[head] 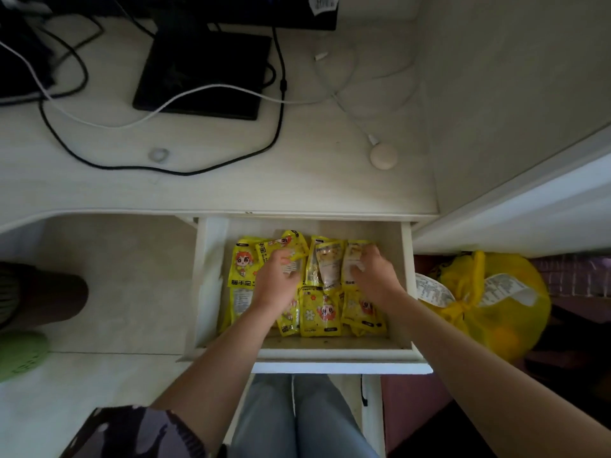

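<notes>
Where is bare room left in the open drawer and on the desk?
Drawer: the strip behind the yellow packets and a sliver along its front wall; crowded mid-drawer, where left hand and right hand grip them. Desk: bare between the black cable and its front edge.

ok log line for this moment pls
drawer: open | yellow packets: inside, overlapping | left hand: grips one packet | right hand: grips another

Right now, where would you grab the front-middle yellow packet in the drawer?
Likely pinch the front-middle packet by its near short edge, from above at the drawer front: it lies flat, neighbours crowd both sides, that edge is free.
</notes>
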`<state>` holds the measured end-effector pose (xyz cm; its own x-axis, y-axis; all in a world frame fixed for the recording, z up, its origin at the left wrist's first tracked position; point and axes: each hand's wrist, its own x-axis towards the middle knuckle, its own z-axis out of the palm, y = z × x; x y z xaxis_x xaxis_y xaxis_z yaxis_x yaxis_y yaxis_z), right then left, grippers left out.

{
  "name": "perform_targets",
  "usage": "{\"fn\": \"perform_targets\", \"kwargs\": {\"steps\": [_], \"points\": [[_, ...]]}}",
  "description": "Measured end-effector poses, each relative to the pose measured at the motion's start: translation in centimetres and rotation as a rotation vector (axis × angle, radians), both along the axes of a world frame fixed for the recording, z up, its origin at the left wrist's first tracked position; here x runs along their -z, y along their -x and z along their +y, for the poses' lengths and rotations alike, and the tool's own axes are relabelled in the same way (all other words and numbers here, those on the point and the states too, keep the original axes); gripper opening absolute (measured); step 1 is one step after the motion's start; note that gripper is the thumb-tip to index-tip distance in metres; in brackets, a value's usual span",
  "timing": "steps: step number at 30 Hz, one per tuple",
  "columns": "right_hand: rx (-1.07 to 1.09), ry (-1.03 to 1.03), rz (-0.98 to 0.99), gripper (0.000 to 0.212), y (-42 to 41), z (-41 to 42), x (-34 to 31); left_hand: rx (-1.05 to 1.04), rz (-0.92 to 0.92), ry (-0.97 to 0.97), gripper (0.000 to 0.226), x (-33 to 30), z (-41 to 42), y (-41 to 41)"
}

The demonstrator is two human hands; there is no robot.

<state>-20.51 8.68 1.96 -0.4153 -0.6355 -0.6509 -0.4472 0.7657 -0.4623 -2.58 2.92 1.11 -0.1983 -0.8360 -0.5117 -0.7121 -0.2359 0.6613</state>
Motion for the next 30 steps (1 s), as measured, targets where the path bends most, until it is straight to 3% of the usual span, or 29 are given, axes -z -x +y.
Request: {"fn": "perform_targets", "kwargs": {"steps": [10, 21, 30], "points": [[-0.362, 0.158, 0.003, 0.042, -8.6, -0.7, -5.7, -0.126, -0.03, 0.068, 0.028, -5.1, 2.4, -8.5], [-0.923, 0.185, 0.12, 0.043, -23.9, -3.2, -7.4, -0.295, -0.234, 0.205, 0.031, -7.3, 5.9, -23.6], [-1.124, 0.241, 0.201, 0.043, -38.2, -4.8, -8.7, -0.354, -0.386, 0.274, 0.032, -8.5, 7.4, -38.0]]}}
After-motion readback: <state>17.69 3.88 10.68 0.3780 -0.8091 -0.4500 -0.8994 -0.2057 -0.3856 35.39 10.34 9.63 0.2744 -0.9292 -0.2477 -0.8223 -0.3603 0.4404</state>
